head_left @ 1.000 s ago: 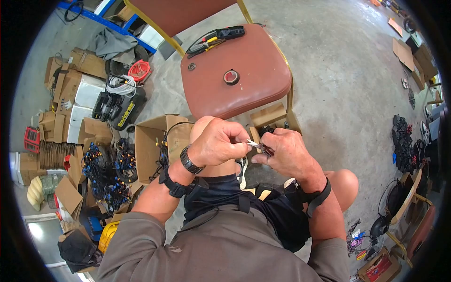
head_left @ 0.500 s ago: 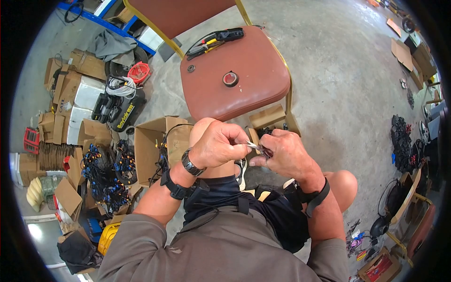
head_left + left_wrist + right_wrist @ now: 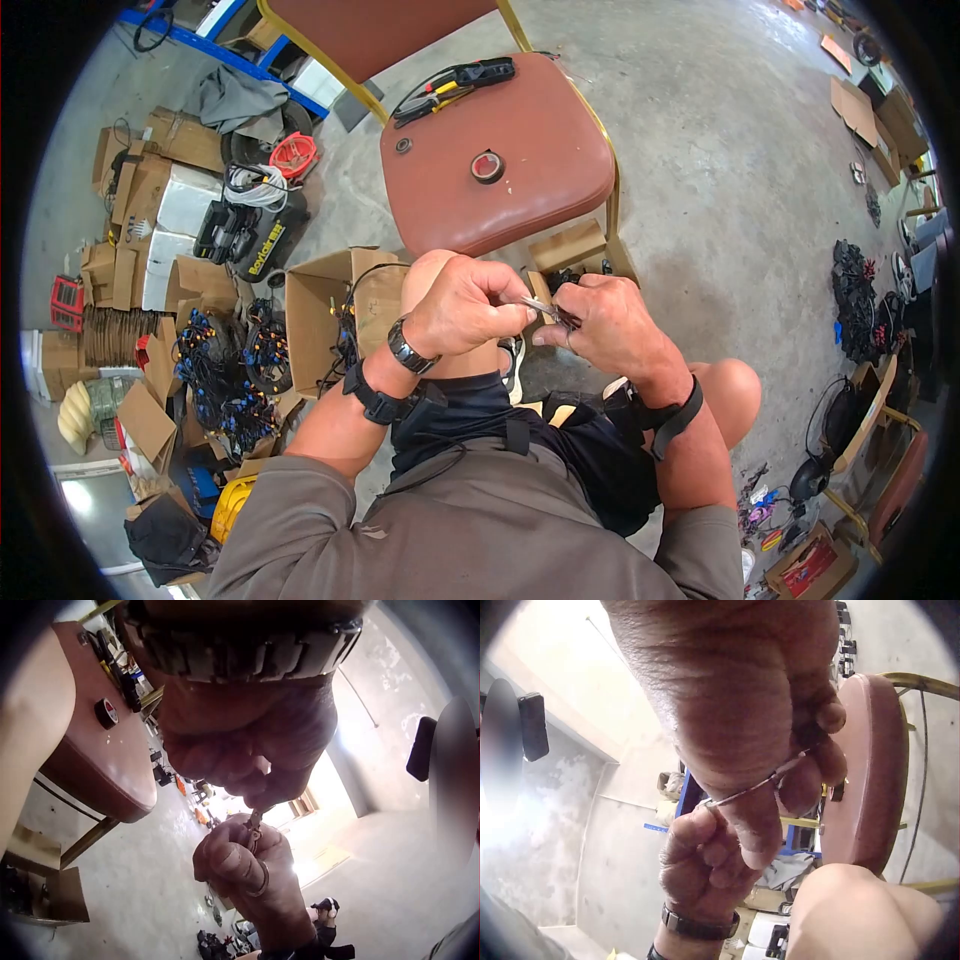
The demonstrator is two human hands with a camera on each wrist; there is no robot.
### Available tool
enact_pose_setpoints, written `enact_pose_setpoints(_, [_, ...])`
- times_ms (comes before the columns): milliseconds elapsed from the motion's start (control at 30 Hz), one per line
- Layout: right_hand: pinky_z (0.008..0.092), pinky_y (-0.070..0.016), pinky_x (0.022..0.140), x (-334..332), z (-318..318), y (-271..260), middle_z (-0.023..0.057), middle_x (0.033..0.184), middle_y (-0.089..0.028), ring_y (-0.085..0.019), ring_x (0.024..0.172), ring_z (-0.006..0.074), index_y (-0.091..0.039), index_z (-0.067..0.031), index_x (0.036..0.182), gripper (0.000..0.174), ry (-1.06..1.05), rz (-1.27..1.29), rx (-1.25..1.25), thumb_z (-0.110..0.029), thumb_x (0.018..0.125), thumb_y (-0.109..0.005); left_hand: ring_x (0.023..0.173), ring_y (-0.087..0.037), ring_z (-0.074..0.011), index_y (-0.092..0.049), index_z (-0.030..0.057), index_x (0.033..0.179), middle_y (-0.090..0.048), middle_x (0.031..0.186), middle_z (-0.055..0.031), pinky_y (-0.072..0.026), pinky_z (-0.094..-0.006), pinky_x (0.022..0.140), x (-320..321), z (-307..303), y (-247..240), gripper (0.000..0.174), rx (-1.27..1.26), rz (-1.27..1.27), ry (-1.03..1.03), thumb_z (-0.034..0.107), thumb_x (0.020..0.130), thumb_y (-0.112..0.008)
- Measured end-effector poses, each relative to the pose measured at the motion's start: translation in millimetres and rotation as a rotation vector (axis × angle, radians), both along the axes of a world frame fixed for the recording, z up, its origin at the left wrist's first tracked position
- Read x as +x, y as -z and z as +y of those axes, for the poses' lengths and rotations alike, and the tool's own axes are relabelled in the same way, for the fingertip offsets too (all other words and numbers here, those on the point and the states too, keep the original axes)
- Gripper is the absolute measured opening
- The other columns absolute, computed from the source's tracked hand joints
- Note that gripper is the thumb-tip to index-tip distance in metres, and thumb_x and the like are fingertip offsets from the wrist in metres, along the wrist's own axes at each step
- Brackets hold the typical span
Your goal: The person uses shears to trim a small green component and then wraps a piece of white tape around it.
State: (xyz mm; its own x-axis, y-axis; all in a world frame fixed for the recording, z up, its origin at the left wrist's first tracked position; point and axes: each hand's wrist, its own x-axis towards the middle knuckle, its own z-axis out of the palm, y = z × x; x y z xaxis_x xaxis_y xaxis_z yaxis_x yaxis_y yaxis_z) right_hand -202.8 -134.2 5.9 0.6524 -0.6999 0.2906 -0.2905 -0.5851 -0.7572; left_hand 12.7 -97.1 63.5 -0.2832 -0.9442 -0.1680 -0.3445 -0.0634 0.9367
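Observation:
In the head view my left hand (image 3: 470,308) and right hand (image 3: 612,318) meet above my lap. The right hand grips a small pair of metal scissors (image 3: 545,308) with dark reddish handles, blades toward the left hand. In the left wrist view the scissors (image 3: 256,819) stick up out of the right hand (image 3: 247,866). Thumb and forefinger of the left hand (image 3: 705,851) pinch a small thin piece right at the blade tips; its kind I cannot tell. The fingers hide most of it.
Ahead stands a brown padded chair (image 3: 500,205) bearing a roll of tape (image 3: 487,167), a small ring (image 3: 403,146) and a pair of pliers (image 3: 440,95). An open carton (image 3: 320,310) stands left, near tangled cables (image 3: 220,370). A smaller box (image 3: 570,247) sits below the chair.
The scissor blades, spread a second ago, now look closer together. Both hands keep nearly the same place, and the head view has shifted slightly.

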Motion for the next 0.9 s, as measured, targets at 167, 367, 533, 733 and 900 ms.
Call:
enact_pose_setpoints(167, [0.036,-0.0481,0.057,-3,-2,-9,0.0102,0.067,-0.062,-0.062,0.062,0.0237,-0.064,-0.0023,0.077,0.032,0.006,0.012,0.177,-0.021,0.069,-0.088,0.058,-0.057,-0.0042,-0.071,-0.0006,0.085,-0.066,0.069,-0.0008,-0.0452,-0.0205,0.051,-1,1,0,0.006,0.152,0.069,-0.074,0.006,0.085,-0.073])
enact_pose_setpoints(367, [0.0232,-0.0457,0.062,-2,-2,-12,0.0006,0.079,-0.068,-0.052,0.068,0.005,-0.066,-0.0024,0.098,0.024,0.064,-0.338,0.797,-0.01,0.079,-0.08,0.054,-0.054,-0.0047,-0.072,-0.0003,0.09,-0.065,0.068,-0.0016,-0.0427,-0.02,0.048,1,10,27,0.013,0.251,0.32,-0.169,0.012,0.088,-0.075])
enact_pose_setpoints(533, [0.021,-0.0471,0.066,0,-2,-11,0.0018,0.09,-0.069,-0.054,0.072,0.0027,-0.063,-0.001,0.108,0.03,0.045,-0.427,0.835,-0.002,0.081,-0.074,0.054,-0.054,-0.0042,-0.071,-0.0002,0.091,-0.065,0.068,-0.0011,-0.042,-0.0196,0.048,-5,13,25,0.015,0.236,0.323,-0.187,0.013,0.088,-0.076])
enact_pose_setpoints(733, [0.0218,-0.0489,0.07,-1,-1,-12,0.0014,0.088,-0.068,-0.058,0.075,0.004,-0.062,0.0012,0.11,0.028,0.043,-0.414,0.812,0.0,0.083,-0.068,0.055,-0.054,-0.0041,-0.071,0.0003,0.09,-0.065,0.068,-0.0004,-0.042,-0.0195,0.048,-9,16,29,0.014,0.22,0.301,-0.187,0.012,0.087,-0.078])
enact_pose_setpoints(900, [0.0222,-0.0487,0.07,-4,-2,-13,-0.0003,0.085,-0.065,-0.058,0.076,0.0041,-0.059,0.0029,0.113,0.03,-0.021,-0.454,0.875,0.0,0.084,-0.065,0.061,-0.057,-0.0045,-0.07,0.0004,0.09,-0.065,0.072,0.0001,-0.0447,-0.0201,0.053,-9,19,32,0.012,0.209,0.313,-0.149,0.008,0.086,-0.078])
